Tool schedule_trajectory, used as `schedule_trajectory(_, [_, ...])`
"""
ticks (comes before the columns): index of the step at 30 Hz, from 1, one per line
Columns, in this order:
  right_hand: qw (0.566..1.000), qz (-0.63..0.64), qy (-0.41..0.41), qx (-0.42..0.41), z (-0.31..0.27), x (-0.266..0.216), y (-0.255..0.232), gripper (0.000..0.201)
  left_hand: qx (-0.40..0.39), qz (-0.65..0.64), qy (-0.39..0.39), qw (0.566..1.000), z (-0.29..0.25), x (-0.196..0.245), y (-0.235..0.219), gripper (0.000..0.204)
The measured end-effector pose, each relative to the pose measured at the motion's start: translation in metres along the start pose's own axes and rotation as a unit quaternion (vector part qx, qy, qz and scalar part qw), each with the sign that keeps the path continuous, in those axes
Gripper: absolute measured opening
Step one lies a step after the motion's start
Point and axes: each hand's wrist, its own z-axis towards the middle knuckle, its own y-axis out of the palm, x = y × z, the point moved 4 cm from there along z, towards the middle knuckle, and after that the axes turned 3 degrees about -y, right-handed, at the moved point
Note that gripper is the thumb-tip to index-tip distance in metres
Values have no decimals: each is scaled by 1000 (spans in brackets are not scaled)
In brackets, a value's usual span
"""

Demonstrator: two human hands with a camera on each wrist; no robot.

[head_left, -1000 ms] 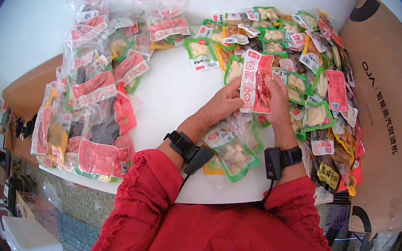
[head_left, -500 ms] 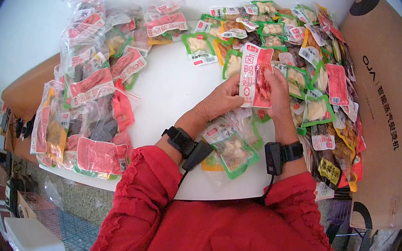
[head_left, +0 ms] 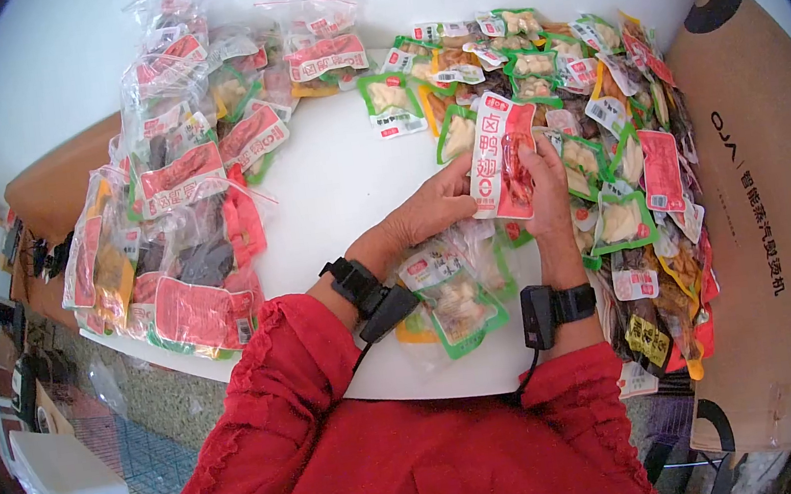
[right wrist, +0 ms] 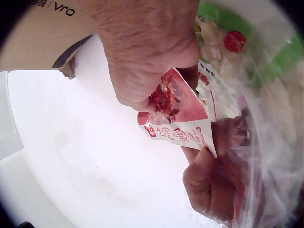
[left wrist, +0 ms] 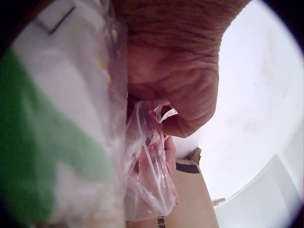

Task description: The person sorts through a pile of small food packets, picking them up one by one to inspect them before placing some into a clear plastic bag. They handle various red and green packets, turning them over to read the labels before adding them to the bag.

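Observation:
A red-and-white packet of braised duck wings (head_left: 506,159) is held up over the table in the head view. My right hand (head_left: 545,191) grips its right side, thumb on the front face. My left hand (head_left: 430,208) is at its lower left corner, fingers curled round the mouth of a clear zip bag (left wrist: 151,185) with a red seal line. Inside that bag, below both hands, are green-edged packets (head_left: 462,303) with pale contents. In the right wrist view, the left thumb lies right at the packet's white edge, and part of the bag hides the left fingers.
Loose food packets (head_left: 621,219) are heaped on the right of the white table (head_left: 337,170), beside a tall cardboard box (head_left: 756,203). Filled zip bags (head_left: 175,180) are piled along the left. A single green-edged packet (head_left: 393,104) lies at the heap's back left.
The duck wing packet rises slightly and then dips, staying between both hands. The grips look the same, and the piles are unchanged.

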Motion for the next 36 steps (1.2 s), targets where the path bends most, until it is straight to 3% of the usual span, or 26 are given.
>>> schedule_trajectory(6, [999,-11,22,-45,3,4,-7,22,40,31,-6,999,4,-11,-10,38])
schedule_trajectory(9, [998,-21,27,-43,1,2,-3,21,67,-30,-19,997,3,-13,-7,31])
schedule_trajectory(14, [998,-25,32,-53,-4,-7,7,21,101,8,-52,994,0,-8,-8,25])
schedule_trajectory(18, [996,-24,47,-66,-4,-8,5,20,121,80,-55,988,-2,-7,-11,24])
schedule_trajectory(36, [997,-19,48,-64,-1,-1,-8,18,107,92,-42,989,0,-14,-16,36])
